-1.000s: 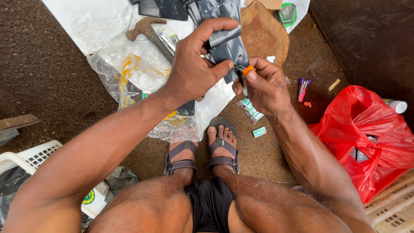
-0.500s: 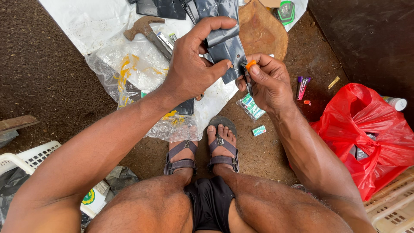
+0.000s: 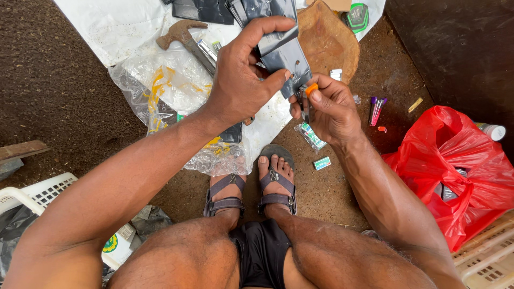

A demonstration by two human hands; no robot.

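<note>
Dark grey, glossy sheet material — a folded piece (image 3: 281, 51) is held up in front of the person, above the feet. The left hand (image 3: 241, 80) grasps it from the left side: thumb pressed on its lower right face, index finger curled over its upper edge, the other fingers hidden behind. The right hand (image 3: 329, 109) is clenched around a small tool with an orange tip (image 3: 309, 90), held just at the lower right corner of the piece; whether the tip touches the sheet cannot be told.

The piece looks stiff and slightly shiny, with a crease or seam running across it and light reflecting off the upper part. Its far edge overlaps more dark pieces (image 3: 206, 9) lying at the top of the view.

Around: a white sheet (image 3: 107, 27) on the brown ground, with a hammer (image 3: 184, 37) on it and crumpled clear plastic (image 3: 160, 85) with yellow marks beneath the left wrist. A rounded brown board (image 3: 329, 45) lies behind the right hand. A green-and-white small box (image 3: 322, 163) sits near the right sandal (image 3: 276, 187); a second packet (image 3: 310, 135) is just under the right hand. A red plastic bag (image 3: 455, 166) lies well to the right; a white basket (image 3: 32, 192) — partly cut off — at lower left. Both forearms cross the middle of the view and hide part of the plastic.
</note>
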